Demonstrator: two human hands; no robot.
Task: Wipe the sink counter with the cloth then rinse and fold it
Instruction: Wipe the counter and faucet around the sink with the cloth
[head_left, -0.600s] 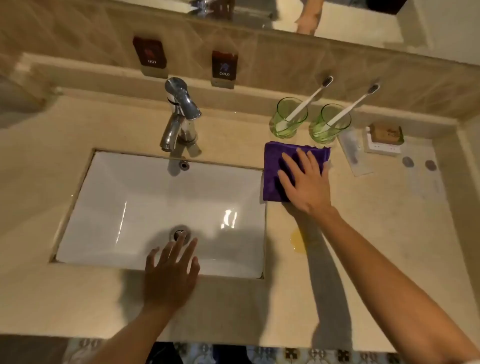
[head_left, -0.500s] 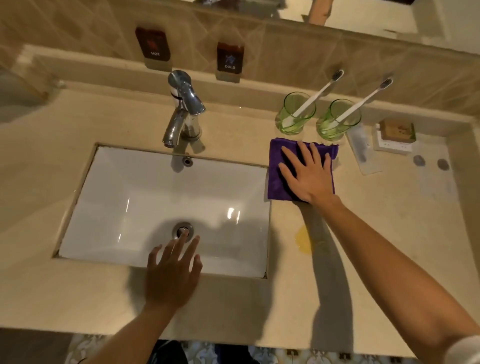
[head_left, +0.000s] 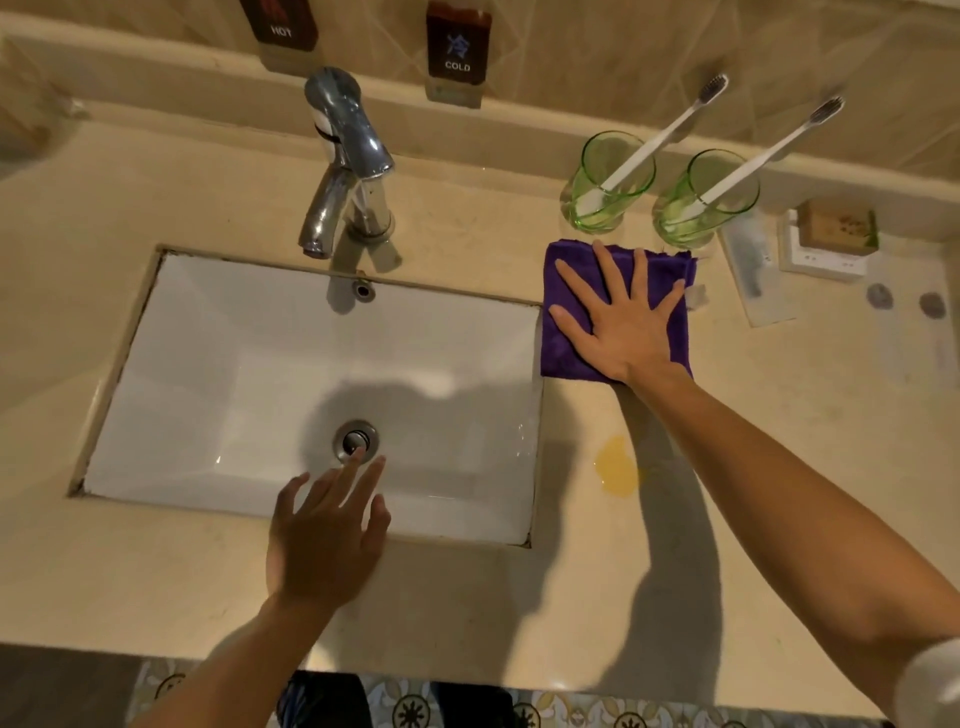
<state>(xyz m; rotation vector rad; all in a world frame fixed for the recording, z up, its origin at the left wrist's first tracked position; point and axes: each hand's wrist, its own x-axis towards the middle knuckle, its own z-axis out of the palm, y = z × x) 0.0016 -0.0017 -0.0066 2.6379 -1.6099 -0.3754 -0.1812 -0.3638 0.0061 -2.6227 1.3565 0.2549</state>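
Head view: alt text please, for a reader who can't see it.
A right hand presses flat on a folded purple cloth on the beige counter beside a white sink. The left hand hovers open near the sink's front edge; a yellow stain lies nearby.

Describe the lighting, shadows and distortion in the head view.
Head view: warm, dim light; the right hand and its forearm throw a dark shadow across the counter, the left hand shadows the sink around the drain; wide-angle bending curves the counter edges; the purple cloth stays sharp.
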